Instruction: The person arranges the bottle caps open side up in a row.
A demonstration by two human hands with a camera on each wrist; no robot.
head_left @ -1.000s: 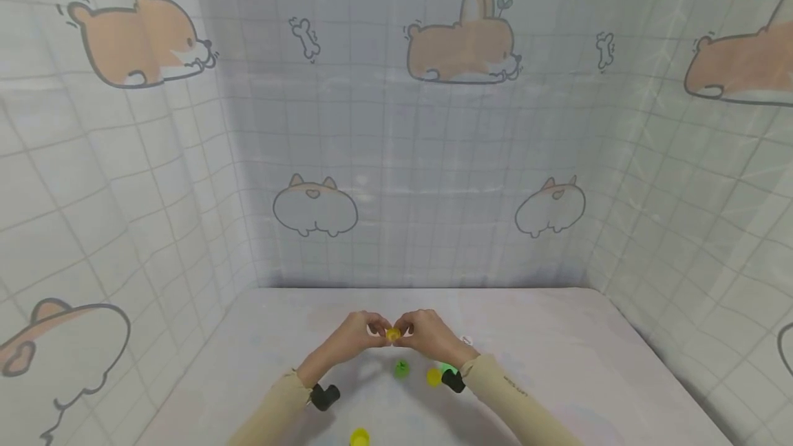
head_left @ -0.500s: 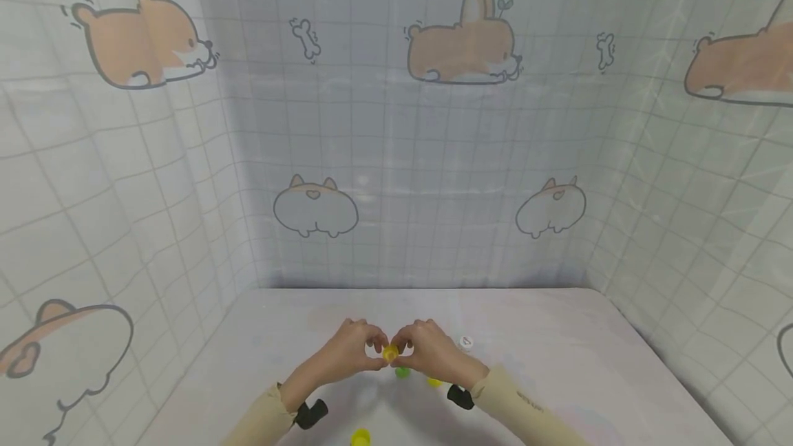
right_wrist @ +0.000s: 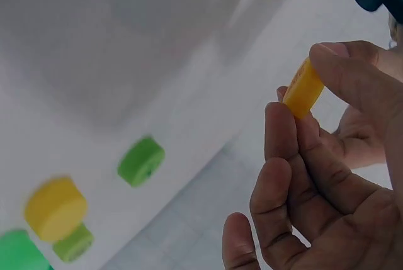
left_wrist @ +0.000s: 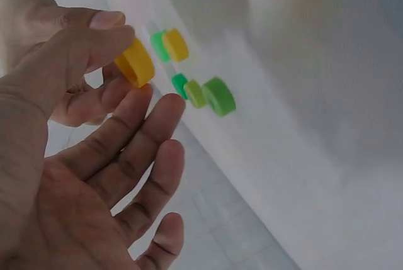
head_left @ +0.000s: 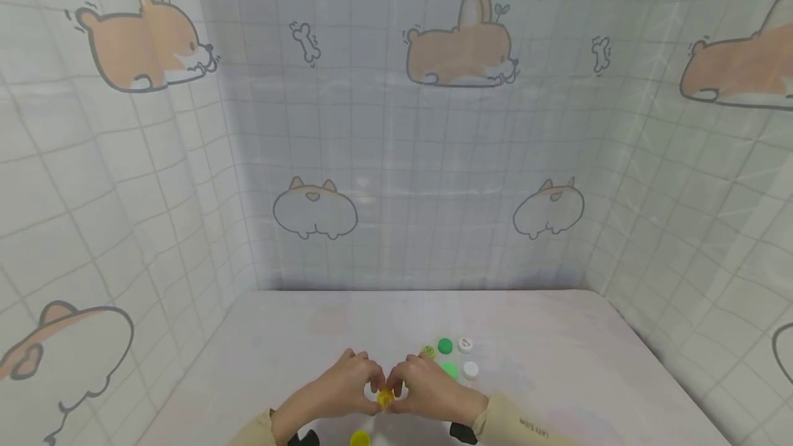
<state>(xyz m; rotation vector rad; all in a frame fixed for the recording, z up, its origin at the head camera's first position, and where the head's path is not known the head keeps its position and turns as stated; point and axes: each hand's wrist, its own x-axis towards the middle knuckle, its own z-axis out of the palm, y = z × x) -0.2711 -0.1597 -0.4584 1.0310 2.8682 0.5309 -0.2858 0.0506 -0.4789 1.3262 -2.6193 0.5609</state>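
A round, smooth, plastic-looking yellow-orange cap [head_left: 385, 399] sits at the lower middle of the head frame, pinched between the thumb and fingers of the left hand [head_left: 348, 384] and the right hand [head_left: 427, 387], which meet it from either side. The gap between thumb and fingers is just the cap's width; the outer fingers curve loosely apart. Right of centre, on the smooth pale surface [head_left: 310, 329], lie disc-shaped green caps [head_left: 445, 345] and white caps [head_left: 471, 370]. Another yellow cap [head_left: 360, 439] touches the bottom edge. Behind hangs a wrinkled, grid-printed sheet [head_left: 434, 136] with cartoon dogs.
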